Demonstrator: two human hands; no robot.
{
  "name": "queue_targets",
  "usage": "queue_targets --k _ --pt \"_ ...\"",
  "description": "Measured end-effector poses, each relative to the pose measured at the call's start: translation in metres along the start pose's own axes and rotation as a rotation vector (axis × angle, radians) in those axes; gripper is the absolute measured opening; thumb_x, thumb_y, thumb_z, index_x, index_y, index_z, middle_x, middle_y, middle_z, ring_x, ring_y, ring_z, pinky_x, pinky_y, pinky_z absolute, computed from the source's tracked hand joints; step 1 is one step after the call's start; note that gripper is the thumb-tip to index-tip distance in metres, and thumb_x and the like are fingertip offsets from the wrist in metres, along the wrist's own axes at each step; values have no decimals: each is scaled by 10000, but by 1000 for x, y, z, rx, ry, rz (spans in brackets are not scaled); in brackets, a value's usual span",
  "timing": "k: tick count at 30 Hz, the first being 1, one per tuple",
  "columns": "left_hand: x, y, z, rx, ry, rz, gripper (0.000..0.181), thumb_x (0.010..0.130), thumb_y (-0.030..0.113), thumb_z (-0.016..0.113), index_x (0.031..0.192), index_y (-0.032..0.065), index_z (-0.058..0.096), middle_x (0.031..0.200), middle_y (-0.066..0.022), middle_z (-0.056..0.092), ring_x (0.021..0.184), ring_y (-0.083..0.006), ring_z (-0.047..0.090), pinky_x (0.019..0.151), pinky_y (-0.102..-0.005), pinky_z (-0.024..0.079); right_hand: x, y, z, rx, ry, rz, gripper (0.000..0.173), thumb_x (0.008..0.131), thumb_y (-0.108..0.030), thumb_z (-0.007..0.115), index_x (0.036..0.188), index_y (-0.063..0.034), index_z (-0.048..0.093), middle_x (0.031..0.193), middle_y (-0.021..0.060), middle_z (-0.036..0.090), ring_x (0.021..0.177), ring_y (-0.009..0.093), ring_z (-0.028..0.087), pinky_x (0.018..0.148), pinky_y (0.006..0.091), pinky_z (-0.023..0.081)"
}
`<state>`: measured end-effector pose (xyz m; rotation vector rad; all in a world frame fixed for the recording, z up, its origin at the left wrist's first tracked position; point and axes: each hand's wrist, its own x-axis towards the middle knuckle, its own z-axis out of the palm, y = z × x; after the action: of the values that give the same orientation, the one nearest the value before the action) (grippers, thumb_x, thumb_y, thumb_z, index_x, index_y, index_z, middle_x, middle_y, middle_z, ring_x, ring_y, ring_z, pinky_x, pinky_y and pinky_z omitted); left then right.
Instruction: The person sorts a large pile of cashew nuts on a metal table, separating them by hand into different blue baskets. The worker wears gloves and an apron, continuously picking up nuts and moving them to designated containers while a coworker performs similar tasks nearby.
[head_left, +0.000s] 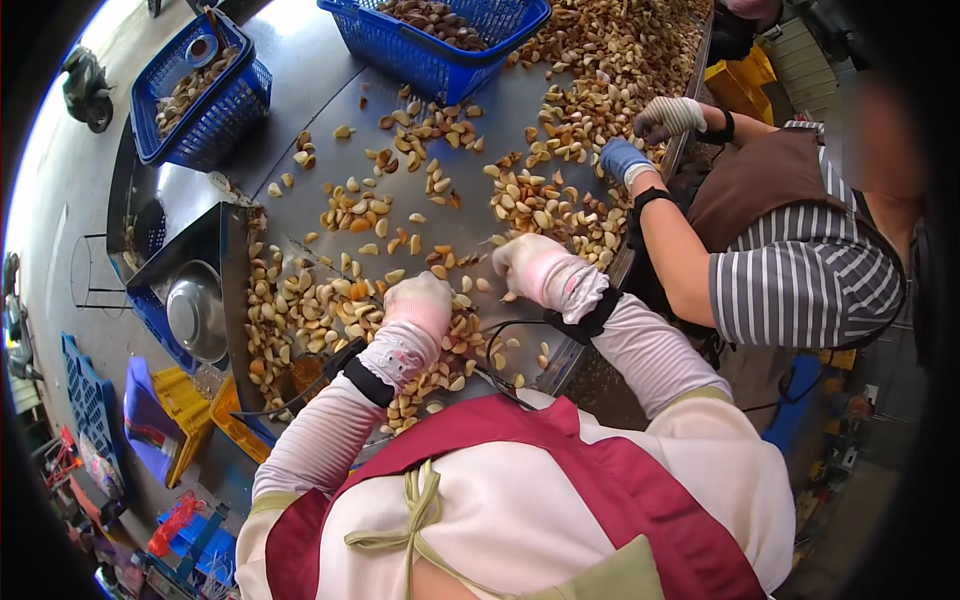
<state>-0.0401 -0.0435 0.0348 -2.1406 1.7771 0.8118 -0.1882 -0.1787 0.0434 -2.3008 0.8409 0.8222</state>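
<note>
Many garlic cloves (349, 292) lie loose over a metal work table (465, 172), some peeled pale, some brown. My left hand (420, 300), in a pale glove with a pink cuff, rests low among the cloves near the table's front; its fingers are hidden beneath it. To its right, my right hand (523, 259), also gloved, is bent down at the edge of another group of cloves (551, 206). Its fingertips are mostly out of sight, so whether it holds a clove does not show. Both wrists wear black bands with cables.
A co-worker's gloved hands (626, 159) work among the cloves at the right edge. Two blue plastic baskets (442, 64) (199, 142) with cloves stand at the back. A raised metal edge (236, 300) and a metal bowl (196, 309) are at left; a dark cable (491, 352) runs between my wrists.
</note>
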Motion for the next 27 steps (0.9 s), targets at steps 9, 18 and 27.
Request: queue_targets --k 9,18,27 --pt "8 -26 10 -129 -95 -55 205 895 185 602 1026 60 699 999 -134 706 1000 -327 679 795 -441 554 12 -10 25 -179 -125 48 245 809 -169 653 1047 -140 700 994 119 712 971 312 679 858 402 533" --pt "-15 -83 5 -1989 -212 56 154 948 142 630 1012 32 543 920 -75 620 812 -154 645 695 -242 521 29 -28 58 267 257 53 201 886 -139 596 1058 -60 664 1040 194 687 975 340 666 884 370 509" --pt "22 -93 -62 -995 182 422 416 965 159 555 1335 11 438 1156 -146 561 1227 -304 504 1070 -451 403 53 -10 -32 467 387 -260 81 744 -100 630 816 -104 666 723 85 650 688 184 613 663 310 521"
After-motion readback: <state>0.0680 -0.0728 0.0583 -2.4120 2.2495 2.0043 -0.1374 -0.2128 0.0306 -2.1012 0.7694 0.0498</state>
